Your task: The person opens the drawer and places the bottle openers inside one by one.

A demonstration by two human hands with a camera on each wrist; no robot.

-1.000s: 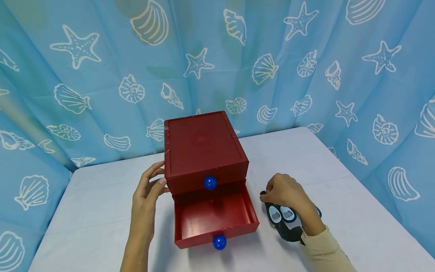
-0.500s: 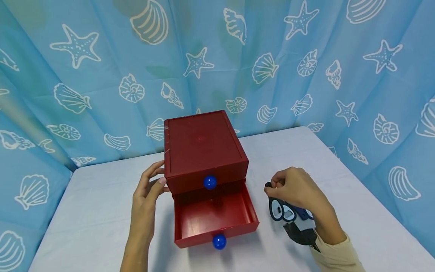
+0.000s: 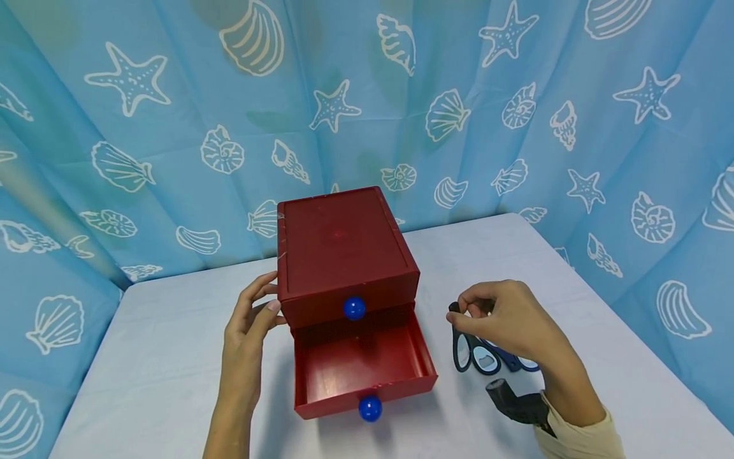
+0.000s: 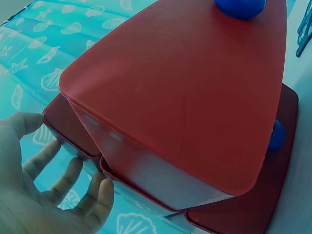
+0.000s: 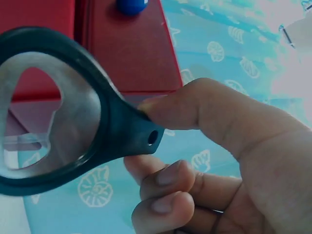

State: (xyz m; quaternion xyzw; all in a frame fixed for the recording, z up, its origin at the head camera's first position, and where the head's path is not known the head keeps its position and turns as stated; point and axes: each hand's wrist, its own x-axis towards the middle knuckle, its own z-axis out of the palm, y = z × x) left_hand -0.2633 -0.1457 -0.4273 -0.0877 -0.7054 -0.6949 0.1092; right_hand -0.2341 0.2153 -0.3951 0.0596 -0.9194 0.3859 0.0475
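Observation:
In the head view, my right hand [image 3: 510, 319] pinches the narrow end of a bottle opener [image 3: 461, 350] between thumb and fingertips. Up close in the right wrist view, the bottle opener [image 5: 109, 122] has a black rim, a metal plate and a small hole near the thumb. Below the hand lies another opener [image 3: 486, 360], with a dark blue one [image 3: 507, 358] partly hidden. My left hand [image 3: 246, 338] rests its relaxed fingers against the left side of a red drawer box [image 3: 344, 245]. The lower drawer [image 3: 344, 376] is pulled out, with nothing visible inside.
Blue knobs mark the upper drawer [image 3: 354, 308] and the lower one. A black wrist mount [image 3: 518, 403] sits by the right sleeve. The white table [image 3: 166, 357] ends at a blue shell-print curtain [image 3: 344, 95] behind the box.
My right hand has shifted to the right and lifted slightly, and the pinched opener has turned to hang more upright. The left hand and drawer box have stayed in place.

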